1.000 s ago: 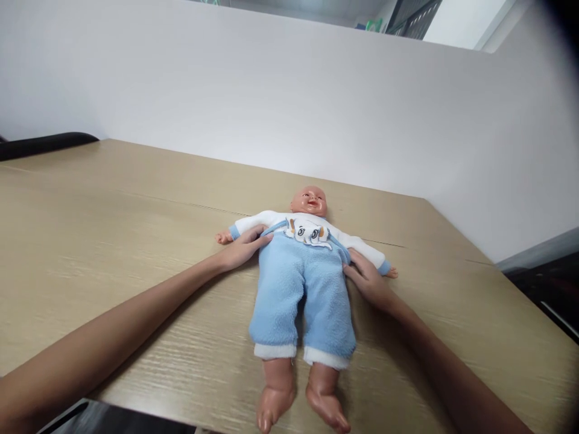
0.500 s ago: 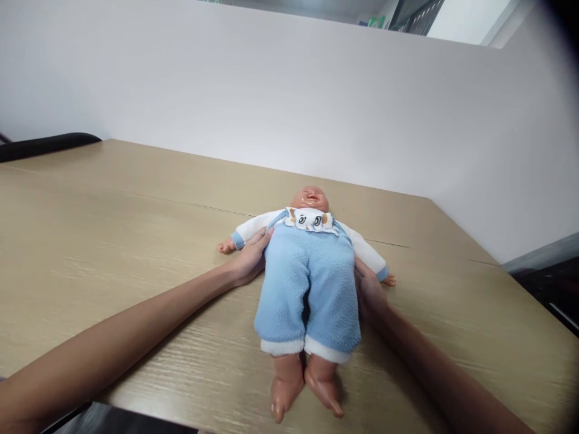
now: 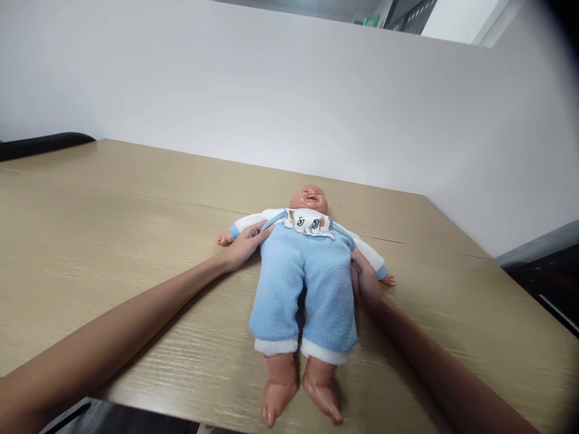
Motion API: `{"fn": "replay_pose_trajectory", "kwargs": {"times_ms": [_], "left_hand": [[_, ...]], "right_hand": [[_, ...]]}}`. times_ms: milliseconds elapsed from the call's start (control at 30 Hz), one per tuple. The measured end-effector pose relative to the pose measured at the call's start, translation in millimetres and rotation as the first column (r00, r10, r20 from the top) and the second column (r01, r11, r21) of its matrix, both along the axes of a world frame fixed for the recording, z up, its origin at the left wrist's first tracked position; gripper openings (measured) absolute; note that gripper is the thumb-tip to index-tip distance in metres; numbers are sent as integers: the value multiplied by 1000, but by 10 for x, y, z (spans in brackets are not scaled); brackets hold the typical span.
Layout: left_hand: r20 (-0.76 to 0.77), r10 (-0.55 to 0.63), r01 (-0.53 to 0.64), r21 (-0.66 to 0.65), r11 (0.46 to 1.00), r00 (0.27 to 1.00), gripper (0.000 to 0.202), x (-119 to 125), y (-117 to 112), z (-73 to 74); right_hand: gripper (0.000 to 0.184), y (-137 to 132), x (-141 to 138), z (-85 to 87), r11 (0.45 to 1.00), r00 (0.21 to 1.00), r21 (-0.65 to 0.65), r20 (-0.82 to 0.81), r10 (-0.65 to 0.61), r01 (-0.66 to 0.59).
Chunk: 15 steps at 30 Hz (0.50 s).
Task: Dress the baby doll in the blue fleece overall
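Observation:
A baby doll (image 3: 310, 198) lies face up on the table, its feet toward me and its arms spread to both sides. It wears a white long-sleeved top with blue cuffs and fuzzy light-blue overalls (image 3: 280, 277) with white hems. On the chest is a white animal-face bib (image 3: 309, 223) with blue straps. My left hand (image 3: 248, 244) is closed on the overalls' edge and strap at the waist on the left side. At the opposite side my right hand (image 3: 365, 277) grips the other edge, its fingers partly hidden by the fabric.
The wooden table (image 3: 113, 211) reaches back to a pale partition wall (image 3: 271, 90). A black chair edge (image 3: 49, 143) shows at the far left. Dark objects (image 3: 547, 283) stand beyond the table's right edge. Thin seams cross the tabletop.
The side straps are now drawn outward and stand out more from the white top. My hands have moved slightly up along the overalls' sides. The doll's legs have parted a little.

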<state>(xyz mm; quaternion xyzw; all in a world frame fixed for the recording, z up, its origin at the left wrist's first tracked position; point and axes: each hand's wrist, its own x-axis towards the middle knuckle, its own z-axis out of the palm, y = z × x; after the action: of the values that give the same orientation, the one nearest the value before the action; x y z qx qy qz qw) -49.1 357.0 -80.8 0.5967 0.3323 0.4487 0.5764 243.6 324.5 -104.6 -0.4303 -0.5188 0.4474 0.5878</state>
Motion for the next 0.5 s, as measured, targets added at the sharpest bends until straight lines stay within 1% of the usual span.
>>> {"fn": "replay_pose_trajectory", "kwargs": {"times_ms": [100, 233, 300, 367, 433, 500], "left_hand": [[-48, 28, -26, 42, 999, 998, 39, -83, 21, 21], [-90, 89, -77, 133, 988, 992, 36, -131, -8, 67], [-93, 103, -87, 159, 983, 990, 36, -126, -33, 97], [-83, 132, -115, 178, 977, 988, 38, -106, -51, 119], [-67, 183, -166, 206, 964, 981, 41, -79, -58, 126], [-49, 233, -215, 241, 946, 971, 43, -52, -54, 121]], "right_hand": [[24, -5, 55, 41, 1000, 999, -7, 32, -17, 17], [7, -98, 172, 111, 999, 992, -36, 125, -30, 35], [7, -143, 210, 133, 999, 989, -40, 147, -17, 23], [8, -168, 215, 160, 999, 991, -35, 133, 18, -13], [10, -169, 189, 208, 999, 994, -28, 100, 45, -43], [12, -146, 152, 286, 999, 996, -23, 79, 38, -37]]}}
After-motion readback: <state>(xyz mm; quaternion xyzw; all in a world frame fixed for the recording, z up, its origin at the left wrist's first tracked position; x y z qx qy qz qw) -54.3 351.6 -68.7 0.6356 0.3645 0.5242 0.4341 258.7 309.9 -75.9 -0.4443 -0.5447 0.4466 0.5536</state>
